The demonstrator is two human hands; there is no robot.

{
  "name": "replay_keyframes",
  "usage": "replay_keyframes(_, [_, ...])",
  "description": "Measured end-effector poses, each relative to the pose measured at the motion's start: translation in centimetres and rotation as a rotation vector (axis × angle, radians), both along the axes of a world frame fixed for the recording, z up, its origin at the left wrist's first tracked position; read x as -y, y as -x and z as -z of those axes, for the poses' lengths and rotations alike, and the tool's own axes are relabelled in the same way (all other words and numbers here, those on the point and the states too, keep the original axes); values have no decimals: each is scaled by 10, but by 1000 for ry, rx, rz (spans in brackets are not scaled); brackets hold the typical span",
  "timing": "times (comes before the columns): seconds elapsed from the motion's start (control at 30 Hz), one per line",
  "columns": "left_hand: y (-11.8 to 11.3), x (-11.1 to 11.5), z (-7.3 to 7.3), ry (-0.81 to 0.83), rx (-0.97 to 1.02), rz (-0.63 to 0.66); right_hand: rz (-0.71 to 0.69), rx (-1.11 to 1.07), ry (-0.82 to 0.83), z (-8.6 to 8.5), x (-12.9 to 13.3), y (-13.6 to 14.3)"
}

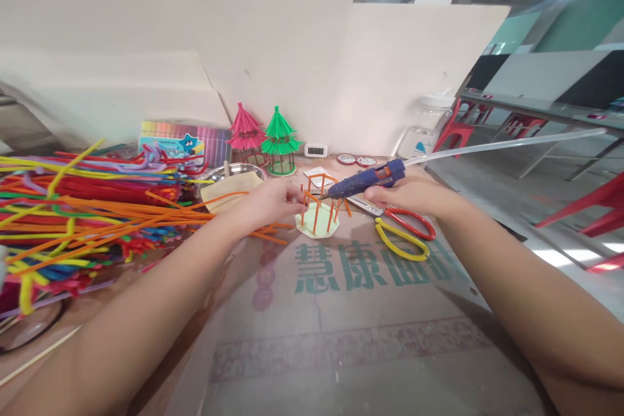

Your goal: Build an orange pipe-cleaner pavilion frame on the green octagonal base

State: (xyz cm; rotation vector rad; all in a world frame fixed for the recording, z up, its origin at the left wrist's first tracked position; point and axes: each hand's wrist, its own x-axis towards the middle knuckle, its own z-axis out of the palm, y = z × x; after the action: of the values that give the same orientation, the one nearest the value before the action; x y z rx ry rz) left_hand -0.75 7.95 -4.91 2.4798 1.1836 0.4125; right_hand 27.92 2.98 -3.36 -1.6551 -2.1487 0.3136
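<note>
A small frame of upright orange pipe cleaners (316, 218) stands on a pale octagonal base (316, 231). At its left side, the fingers of my left hand (275, 203) are pinched around an orange piece near the top of a post. My right hand (404, 196) is closed on a blue glue gun (368, 180), whose tip points left at the frame's top. A long clear glue stick (507, 144) sticks out of the gun's back end. Scissors (402, 237) with red and yellow handles lie beneath my right hand, partly hidden by it.
Bundles of colourful pipe cleaners (97, 208) fill the table's left side, near a metal bowl (258, 172). Finished red (245, 133) and green (281, 136) pavilions, a small digital clock (316, 150) and a marker set (175, 143) stand at the back. A clear bottle (429, 120) stands back right.
</note>
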Motion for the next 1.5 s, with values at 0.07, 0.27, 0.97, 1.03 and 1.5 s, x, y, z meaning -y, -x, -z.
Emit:
replay_keyframes(0.07, [0, 0, 0, 0, 2, 4, -4, 13, -12, -1, 1, 1])
replay_keyframes(0.27, [0, 2, -1, 2, 27, 40, -10, 38, 19, -4, 3, 5])
replay_keyframes(0.97, [-1, 4, -3, -10, 15, 40, 71, 63, 86, -10, 7, 13])
replay_keyframes(1.03, [-1, 4, -3, -9, 13, 39, 50, 63, 90, -9, 7, 11])
replay_keyframes(1.5, [0, 3, -4, -17, -35, 8, -81, 13, 26, -6, 2, 6])
